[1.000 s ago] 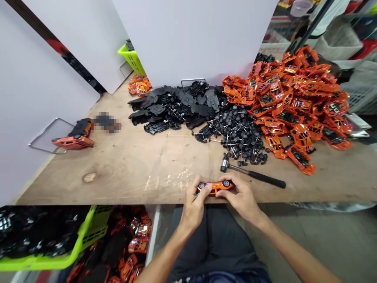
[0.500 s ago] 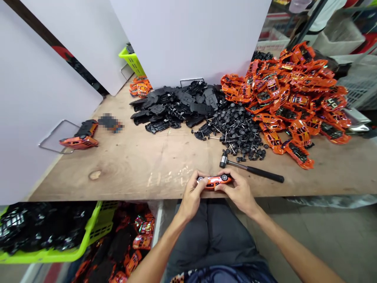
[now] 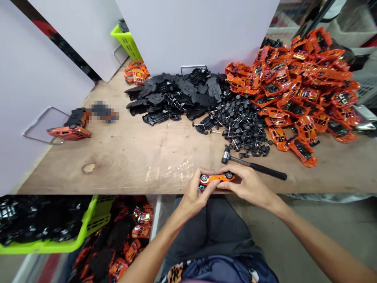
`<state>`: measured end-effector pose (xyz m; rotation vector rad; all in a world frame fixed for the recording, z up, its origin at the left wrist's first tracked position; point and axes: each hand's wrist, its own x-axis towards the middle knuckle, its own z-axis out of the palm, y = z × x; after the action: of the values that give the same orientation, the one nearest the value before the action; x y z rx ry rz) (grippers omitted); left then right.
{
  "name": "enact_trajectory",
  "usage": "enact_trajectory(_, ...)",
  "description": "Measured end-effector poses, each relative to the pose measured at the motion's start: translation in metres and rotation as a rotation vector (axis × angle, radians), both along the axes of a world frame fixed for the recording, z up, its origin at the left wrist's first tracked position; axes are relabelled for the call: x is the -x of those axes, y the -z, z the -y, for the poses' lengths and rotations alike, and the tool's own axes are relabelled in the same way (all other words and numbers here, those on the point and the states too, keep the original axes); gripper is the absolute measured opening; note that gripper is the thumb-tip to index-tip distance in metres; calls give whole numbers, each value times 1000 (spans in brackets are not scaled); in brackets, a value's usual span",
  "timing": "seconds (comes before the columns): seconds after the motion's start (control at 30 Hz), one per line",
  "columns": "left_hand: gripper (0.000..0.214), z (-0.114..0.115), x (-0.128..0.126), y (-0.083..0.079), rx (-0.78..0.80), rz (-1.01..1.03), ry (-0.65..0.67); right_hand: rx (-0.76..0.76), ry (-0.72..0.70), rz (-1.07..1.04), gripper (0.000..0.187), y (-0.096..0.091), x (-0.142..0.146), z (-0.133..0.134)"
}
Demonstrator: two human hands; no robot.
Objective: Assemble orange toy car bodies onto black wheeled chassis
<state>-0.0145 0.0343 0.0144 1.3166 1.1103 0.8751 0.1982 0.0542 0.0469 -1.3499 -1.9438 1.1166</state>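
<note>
An orange toy car [image 3: 216, 179] is held at the front edge of the wooden table, its side and two black wheels facing up. My left hand [image 3: 198, 191] is closed around its left end, thumb along the side. The fingers of my right hand [image 3: 243, 181] grip the other end. Just beyond lies a hammer [image 3: 253, 165] with a black handle. Past it is a heap of black wheels on metal axles [image 3: 241, 124]. Black car bases [image 3: 179, 94] are piled behind, and orange car bodies [image 3: 297, 90] at the right.
Two orange cars [image 3: 72, 131] lie at the table's left, near a wire handle on a white panel. Below the edge stand a green basket [image 3: 85, 224] of black parts and a container of orange cars [image 3: 141, 232]. A white panel [image 3: 194, 35] rises behind the piles.
The car has turned slightly in my hands, and my left thumb has slid right toward the middle of its side. My right hand has shifted a little. The view has moved slightly.
</note>
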Motion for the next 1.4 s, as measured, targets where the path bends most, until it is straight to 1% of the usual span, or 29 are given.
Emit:
enact_trajectory(0.07, 26, 0, 2, 0, 31, 17, 25, -14, -114, 22, 22, -11, -6, -8)
enact_trajectory(0.13, 27, -1, 2, 0, 61, 34, 33, 3, -216, 32, 23, -20, -10, -19)
enact_trajectory(0.2, 28, -1, 2, 1, 79, 43, 37, 27, -300, 57, 28, -27, -11, -31)
enact_trajectory(0.27, 28, -1, 2, 2, 84, 48, 37, 36, -385, 114, 33, -32, -8, -45)
enact_trajectory(0.33, 27, -1, 2, 2, 72, 45, 23, 43, -507, 170, 34, -35, -5, -59)
enact_trajectory(0.4, 26, -1, 1, 3, 55, 38, 11, 56, -607, 172, 33, -35, -3, -71)
enact_trajectory(0.53, 26, 0, 2, 5, 69, 16, 9, 76, -701, 145, 33, -31, 0, -85)
enact_trajectory(0.63, 25, 0, 2, 5, 66, 8, 8, 43, -716, 203, 36, -31, 2, -86)
enact_trajectory(0.73, 24, 0, 3, 2, 70, 21, 0, 22, -669, 213, 36, -32, 5, -80)
enact_trajectory(0.83, 23, -1, 1, 1, 112, 65, -24, -1, -600, 208, 33, -32, 4, -71)
enact_trajectory(0.93, 24, -4, -3, 3, 182, 171, -68, -11, -481, 176, 28, -27, 0, -58)
enact_trajectory(1.07, 19, -7, -7, 8, 243, 315, -176, -3, -300, 91, 22, -17, -8, -33)
enact_trajectory(1.1, 17, -6, -7, 9, 235, 324, -183, 0, -268, 78, 22, -15, -10, -26)
enact_trajectory(1.17, 14, -5, -6, 9, 209, 311, -158, 2, -195, 46, 32, -7, -11, -12)
enact_trajectory(1.23, 15, -3, -4, 8, 182, 271, -127, -9, -59, 4, 37, 4, -8, 3)
enact_trajectory(1.33, 18, -2, -2, 7, 138, 196, -103, 7, 151, -82, 27, 21, -1, 18)
enact_trajectory(1.4, 19, -1, -2, 6, 112, 156, -108, 44, 217, -129, 25, 30, 4, 24)
